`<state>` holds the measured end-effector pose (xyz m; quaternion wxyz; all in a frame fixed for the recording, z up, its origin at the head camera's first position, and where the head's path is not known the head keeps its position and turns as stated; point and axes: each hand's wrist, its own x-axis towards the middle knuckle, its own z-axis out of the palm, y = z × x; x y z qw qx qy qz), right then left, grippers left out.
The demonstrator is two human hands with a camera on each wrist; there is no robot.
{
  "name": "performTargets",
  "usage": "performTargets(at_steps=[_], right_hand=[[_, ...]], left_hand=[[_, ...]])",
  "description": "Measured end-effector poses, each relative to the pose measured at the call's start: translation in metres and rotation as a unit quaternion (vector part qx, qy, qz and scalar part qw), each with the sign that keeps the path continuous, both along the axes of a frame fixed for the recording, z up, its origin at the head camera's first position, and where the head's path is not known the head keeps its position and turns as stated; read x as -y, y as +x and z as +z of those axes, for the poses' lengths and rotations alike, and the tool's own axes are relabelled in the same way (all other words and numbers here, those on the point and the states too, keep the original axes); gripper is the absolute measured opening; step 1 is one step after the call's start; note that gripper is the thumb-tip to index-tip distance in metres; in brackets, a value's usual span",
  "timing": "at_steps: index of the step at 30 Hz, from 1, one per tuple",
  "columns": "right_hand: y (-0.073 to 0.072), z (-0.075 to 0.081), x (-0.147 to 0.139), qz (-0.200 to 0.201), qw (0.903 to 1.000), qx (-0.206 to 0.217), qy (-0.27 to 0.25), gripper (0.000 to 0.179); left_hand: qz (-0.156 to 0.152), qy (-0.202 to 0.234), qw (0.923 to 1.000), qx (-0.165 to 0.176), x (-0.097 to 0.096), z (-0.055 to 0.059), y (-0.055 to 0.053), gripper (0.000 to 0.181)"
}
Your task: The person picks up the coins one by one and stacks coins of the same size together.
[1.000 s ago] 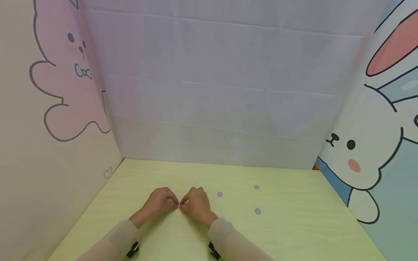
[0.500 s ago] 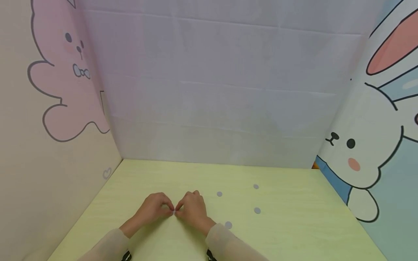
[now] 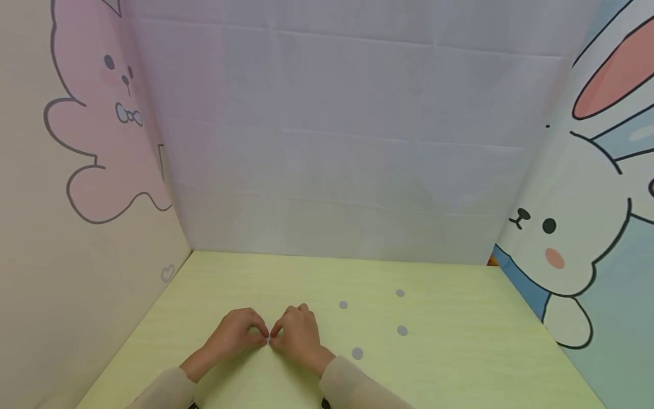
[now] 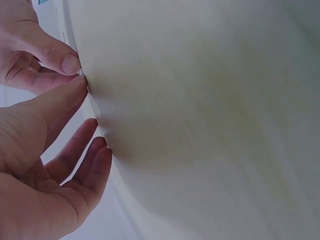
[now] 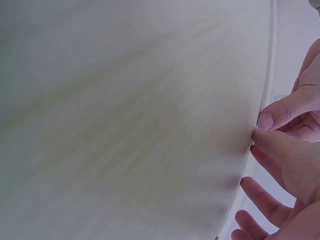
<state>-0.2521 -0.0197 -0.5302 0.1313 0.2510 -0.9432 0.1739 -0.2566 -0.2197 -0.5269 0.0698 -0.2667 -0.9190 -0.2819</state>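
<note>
My left hand [image 3: 236, 330] and right hand [image 3: 298, 336] meet at the fingertips low over the yellow table [image 3: 449, 363], left of its middle. Between them a small pale grey disc [image 3: 268, 339] shows as a sliver, pinched from both sides by thumb and forefinger; most of it is hidden. In the left wrist view, the left hand [image 4: 50, 165] comes in below the right hand [image 4: 37, 50], thumb tips almost together at the tabletop. The right wrist view has the right hand [image 5: 285, 175] below the left hand [image 5: 295, 107]. The other fingers curve loosely near the surface.
Several flat grey discs lie to the right: one disc [image 3: 343, 305] beside the right hand, a disc [image 3: 357, 353] by the right sleeve, and others farther right, such as this disc [image 3: 402, 330]. A pale back wall [image 3: 332, 142] and printed side walls enclose the table.
Both hands have drifted together toward the person and slightly left, still pinching the disc. A disc near the right sleeve, covered a second ago, has come into view. The other discs stay put.
</note>
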Motion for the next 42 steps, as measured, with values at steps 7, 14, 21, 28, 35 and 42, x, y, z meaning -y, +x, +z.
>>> performTargets(at_steps=[7,14,21,28,35,42], right_hand=[[-0.002,0.007,-0.010,0.034,0.9991,0.024,-0.010,0.005],[-0.014,0.015,-0.034,0.029,0.9953,0.070,-0.060,0.015],[-0.028,0.023,-0.064,0.007,0.9873,0.118,-0.106,0.028],[-0.032,0.024,-0.083,0.010,0.9904,0.117,-0.073,0.034],[-0.032,0.022,-0.088,0.008,0.9925,0.108,-0.057,0.031],[-0.032,0.022,-0.088,0.012,0.9915,0.113,-0.064,0.020]], left_hand=[[0.000,0.008,0.9999,0.010,0.000,0.000,0.002,0.014],[0.005,0.008,0.9998,0.020,-0.001,0.003,0.004,0.013],[0.023,0.000,0.9990,0.039,-0.001,0.012,0.003,0.014],[0.022,-0.005,0.9988,0.044,-0.001,0.019,0.003,0.011],[0.025,-0.008,0.9988,0.040,-0.001,0.017,0.003,0.013],[0.019,-0.012,0.9993,0.030,-0.001,0.017,0.001,0.012]])
